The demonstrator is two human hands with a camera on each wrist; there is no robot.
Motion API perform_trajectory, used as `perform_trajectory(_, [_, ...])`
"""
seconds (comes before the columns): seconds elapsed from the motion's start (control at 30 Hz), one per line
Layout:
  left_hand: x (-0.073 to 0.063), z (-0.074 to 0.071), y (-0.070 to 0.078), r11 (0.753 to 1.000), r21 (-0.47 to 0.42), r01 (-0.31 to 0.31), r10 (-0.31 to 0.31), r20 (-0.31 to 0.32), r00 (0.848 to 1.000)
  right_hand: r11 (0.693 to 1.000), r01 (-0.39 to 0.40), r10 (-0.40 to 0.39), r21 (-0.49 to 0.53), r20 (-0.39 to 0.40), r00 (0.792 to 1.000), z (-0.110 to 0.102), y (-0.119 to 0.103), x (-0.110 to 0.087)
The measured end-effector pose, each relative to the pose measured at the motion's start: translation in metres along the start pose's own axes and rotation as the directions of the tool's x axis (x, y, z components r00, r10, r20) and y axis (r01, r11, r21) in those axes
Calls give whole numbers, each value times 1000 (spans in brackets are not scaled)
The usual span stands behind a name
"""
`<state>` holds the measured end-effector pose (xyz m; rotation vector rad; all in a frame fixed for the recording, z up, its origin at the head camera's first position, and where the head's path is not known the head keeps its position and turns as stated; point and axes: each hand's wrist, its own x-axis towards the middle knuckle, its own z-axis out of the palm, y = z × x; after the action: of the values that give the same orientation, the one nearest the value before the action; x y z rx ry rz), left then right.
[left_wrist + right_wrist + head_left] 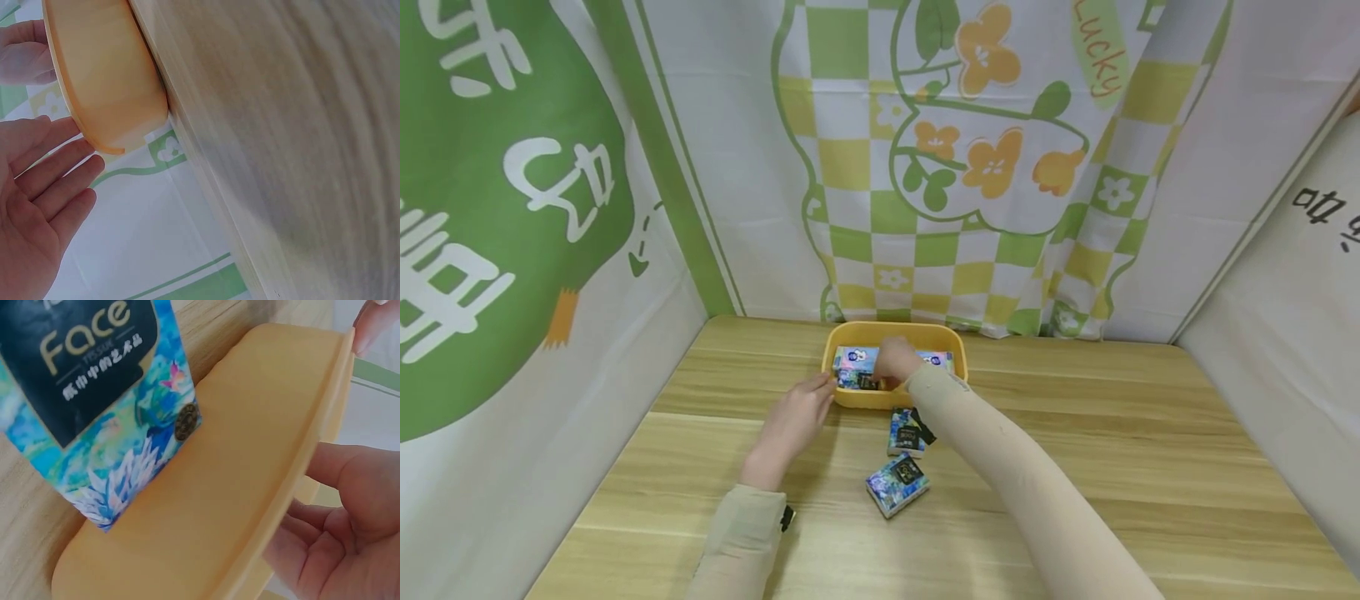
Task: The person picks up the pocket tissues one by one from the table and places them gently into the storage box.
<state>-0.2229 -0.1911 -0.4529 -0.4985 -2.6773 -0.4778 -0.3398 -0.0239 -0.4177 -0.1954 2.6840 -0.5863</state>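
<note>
A yellow plastic bin (865, 400) stands at the back of the table. My left hand (793, 417) touches its left end; in the left wrist view the fingers (69, 181) are extended against the rim. My right hand (897, 362) reaches over the front wall into the bin, next to a dark blue tissue pack (848, 379). In the right wrist view its fingers (312, 550) bend behind the wall, so their tips and anything between them are hidden. Pastel packs (854, 357) lie at the back of the bin, one partly behind the right hand.
Before the bin lie two tissue packs: a nearer one (897, 485) set at an angle, and a farther one (906, 433) close to the front wall, beside the right wrist's black strap (922, 425). A printed curtain (925, 275) hangs behind the wooden table (1075, 433).
</note>
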Motion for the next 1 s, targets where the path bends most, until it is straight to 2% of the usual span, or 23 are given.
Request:
perform_trajectory(0.27, [0,1,0,1000,1,7,-7,1,1000,990,45,-56,-134,-78,995,-15,0,-19])
perform_trajectory(0.37, [0,1,0,1000,-1,4,-4,0,1000,986,61,-77,-153,-105,992,-20,-1,-25])
perform_trajectory(0.8, [0,2,-1,1000,3,26,-26,20,999,990,129,-135,-47,-151,979,-33,3,-65])
perform_trajectory(1.0, [0,1,0,1000,-8,29,-29,15,999,985,166,-171,-47,-161,972,-35,7,-84])
